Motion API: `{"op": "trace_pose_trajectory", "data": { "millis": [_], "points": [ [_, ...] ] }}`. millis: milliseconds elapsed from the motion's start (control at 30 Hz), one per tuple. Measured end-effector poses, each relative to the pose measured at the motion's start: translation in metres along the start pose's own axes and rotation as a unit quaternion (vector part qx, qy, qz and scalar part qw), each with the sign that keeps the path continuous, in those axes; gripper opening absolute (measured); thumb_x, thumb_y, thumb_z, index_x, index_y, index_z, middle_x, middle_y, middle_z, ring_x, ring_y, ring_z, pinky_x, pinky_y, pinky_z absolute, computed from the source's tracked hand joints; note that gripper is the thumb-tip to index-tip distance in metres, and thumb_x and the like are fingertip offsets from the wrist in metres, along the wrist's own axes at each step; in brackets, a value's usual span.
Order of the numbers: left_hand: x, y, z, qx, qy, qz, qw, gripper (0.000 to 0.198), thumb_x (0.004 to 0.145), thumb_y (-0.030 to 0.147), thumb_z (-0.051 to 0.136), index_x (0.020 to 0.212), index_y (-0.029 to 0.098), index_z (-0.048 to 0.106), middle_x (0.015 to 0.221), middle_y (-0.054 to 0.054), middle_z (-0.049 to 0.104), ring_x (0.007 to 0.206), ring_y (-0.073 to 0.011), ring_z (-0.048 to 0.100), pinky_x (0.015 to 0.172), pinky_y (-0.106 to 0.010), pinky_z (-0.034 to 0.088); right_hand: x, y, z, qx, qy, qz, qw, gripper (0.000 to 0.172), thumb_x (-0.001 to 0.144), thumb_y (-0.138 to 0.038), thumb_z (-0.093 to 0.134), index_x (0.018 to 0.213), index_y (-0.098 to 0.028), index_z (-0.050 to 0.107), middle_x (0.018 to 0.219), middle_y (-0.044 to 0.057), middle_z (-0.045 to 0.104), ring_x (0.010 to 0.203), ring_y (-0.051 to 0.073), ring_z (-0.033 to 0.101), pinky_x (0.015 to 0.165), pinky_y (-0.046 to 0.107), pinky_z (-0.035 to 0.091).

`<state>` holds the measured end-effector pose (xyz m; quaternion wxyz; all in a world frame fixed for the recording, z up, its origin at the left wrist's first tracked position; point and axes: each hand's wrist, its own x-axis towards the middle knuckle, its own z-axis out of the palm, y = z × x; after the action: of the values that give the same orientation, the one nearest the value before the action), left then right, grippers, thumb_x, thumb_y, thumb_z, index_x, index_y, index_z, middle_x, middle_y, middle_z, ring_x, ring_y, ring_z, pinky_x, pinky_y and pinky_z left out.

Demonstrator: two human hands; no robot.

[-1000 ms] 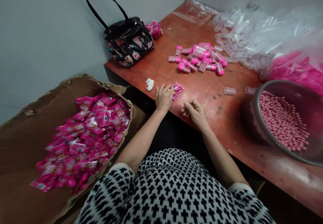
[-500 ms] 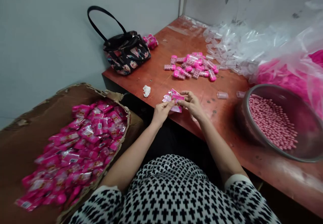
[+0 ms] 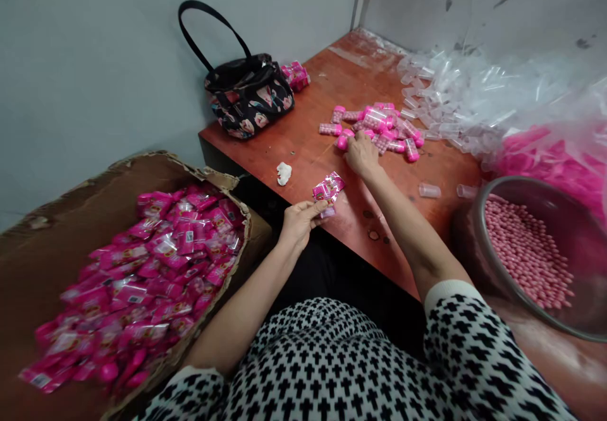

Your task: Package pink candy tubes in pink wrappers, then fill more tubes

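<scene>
- fingers (image 3: 319,207) of the left hand (image 3: 298,225), head view: thumb and forefinger pinched together on the near end of a wrapper (image 3: 329,187), at the front edge of the table (image 3: 332,83).
- wrapper: its long axis points away from the body and a little to the right, far end over the red tabletop.
- right hand (image 3: 363,154): reached out past the wrapper, back of the hand up, fingers bent down at the near left side of the heaped jars (image 3: 375,119). the hand hides its own fingertips, so i cannot tell whether they grip a jar or only touch one.
- jars: beyond the left fingers and to their right, well apart from them; the right hand is by far the nearer.
- their axes differ: the leftmost jar (image 3: 331,129) lies on its side, roughly crosswise, pink cap toward the right.
- around these: a white scrap (image 3: 283,173) left of the wrapper; two clear tubes (image 3: 429,191) lying to the right of the right forearm, near a tub (image 3: 569,219) of pink beads (image 3: 526,250); a carton (image 3: 52,263) of pink packs (image 3: 184,237) beside the left arm.
</scene>
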<state>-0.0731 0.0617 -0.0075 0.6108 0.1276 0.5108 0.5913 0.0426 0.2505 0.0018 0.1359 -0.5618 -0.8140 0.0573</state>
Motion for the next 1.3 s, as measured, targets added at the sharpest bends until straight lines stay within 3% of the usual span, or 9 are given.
{"op": "trace_pose_trajectory", "data": {
  "millis": [200,333,400,500,567,667,867,1100,1300],
  "points": [
    [0.009,0.011,-0.006,-0.080,0.033,-0.011,0.996,0.027,0.058,0.026,0.081,0.060,0.010,0.059,0.060,-0.002,0.064,0.052,-0.0100,0.061,0.051,-0.021,0.052,-0.003,0.017,0.001,-0.030,0.041,-0.050,0.997,0.028,0.091,-0.021,0.033,0.098,-0.013,0.059,0.104,0.018,0.058,0.105,0.031,0.048,0.088,0.048,0.037],
    [0.013,0.012,-0.010,-0.128,0.032,-0.025,0.991,0.018,0.068,0.021,0.076,0.075,0.010,0.064,0.070,-0.005,0.068,0.063,-0.0138,0.067,0.059,-0.024,0.055,-0.043,0.015,-0.015,0.104,0.053,0.023,0.993,0.024,0.090,-0.033,0.040,0.099,-0.016,0.055,0.090,0.012,0.064,0.086,0.025,0.059,0.077,0.041,0.044],
    [0.012,0.011,-0.013,-0.156,0.036,-0.030,0.987,0.017,0.069,0.019,0.075,0.077,0.010,0.065,0.071,-0.005,0.068,0.065,-0.0143,0.068,0.061,-0.024,0.055,-0.078,0.004,-0.021,0.274,0.034,0.049,0.960,0.025,0.091,-0.038,0.039,0.099,-0.019,0.052,0.077,0.005,0.064,0.068,0.019,0.061,0.065,0.034,0.048],
    [0.009,0.007,-0.015,-0.198,0.050,-0.033,0.978,0.017,0.068,0.019,0.076,0.077,0.011,0.064,0.070,-0.004,0.068,0.064,-0.0140,0.068,0.062,-0.023,0.055,-0.138,-0.023,-0.025,0.491,-0.039,0.073,0.867,0.027,0.088,-0.047,0.045,0.089,-0.021,0.051,0.065,-0.001,0.060,0.049,0.014,0.057,0.047,0.027,0.047],
    [0.005,0.004,-0.015,-0.220,0.057,-0.035,0.973,0.017,0.069,0.019,0.075,0.079,0.012,0.064,0.071,-0.003,0.068,0.063,-0.0142,0.068,0.062,-0.024,0.055,-0.172,-0.040,-0.024,0.558,-0.053,0.098,0.823,0.029,0.084,-0.049,0.052,0.087,-0.020,0.052,0.063,-0.003,0.060,0.046,0.012,0.057,0.043,0.025,0.049],
    [-0.001,-0.001,-0.011,-0.236,0.051,-0.040,0.970,0.016,0.070,0.020,0.075,0.079,0.012,0.064,0.070,-0.003,0.068,0.062,-0.0144,0.067,0.063,-0.025,0.055,-0.201,-0.057,-0.019,0.574,-0.033,0.122,0.809,0.032,0.081,-0.050,0.055,0.091,-0.019,0.054,0.064,-0.002,0.062,0.045,0.010,0.059,0.042,0.023,0.051],
    [-0.011,-0.009,0.007,-0.238,0.020,-0.022,0.971,0.018,0.068,0.021,0.076,0.073,0.012,0.062,0.070,-0.004,0.068,0.064,-0.0128,0.066,0.069,-0.026,0.054,-0.208,-0.054,-0.011,0.553,0.005,0.135,0.822,0.034,0.084,-0.050,0.052,0.097,-0.018,0.054,0.065,-0.002,0.063,0.045,0.009,0.060,0.043,0.021,0.052],
    [-0.018,-0.016,0.026,-0.167,-0.002,0.017,0.986,0.024,0.064,0.026,0.079,0.073,0.011,0.062,0.065,-0.002,0.065,0.058,-0.0100,0.062,0.061,-0.023,0.050,-0.210,-0.045,-0.008,0.592,0.018,0.145,0.792,0.033,0.082,-0.049,0.054,0.095,-0.019,0.054,0.067,-0.003,0.064,0.045,0.008,0.059,0.042,0.020,0.052],
    [-0.018,-0.018,0.029,-0.083,-0.063,0.065,0.992,0.031,0.057,0.029,0.082,0.073,0.010,0.063,0.066,-0.002,0.065,0.056,-0.0102,0.061,0.057,-0.023,0.049,-0.210,-0.037,-0.006,0.624,0.006,0.146,0.768,0.031,0.082,-0.048,0.055,0.093,-0.020,0.052,0.063,-0.005,0.061,0.043,0.008,0.058,0.041,0.020,0.051]
  ]
}}
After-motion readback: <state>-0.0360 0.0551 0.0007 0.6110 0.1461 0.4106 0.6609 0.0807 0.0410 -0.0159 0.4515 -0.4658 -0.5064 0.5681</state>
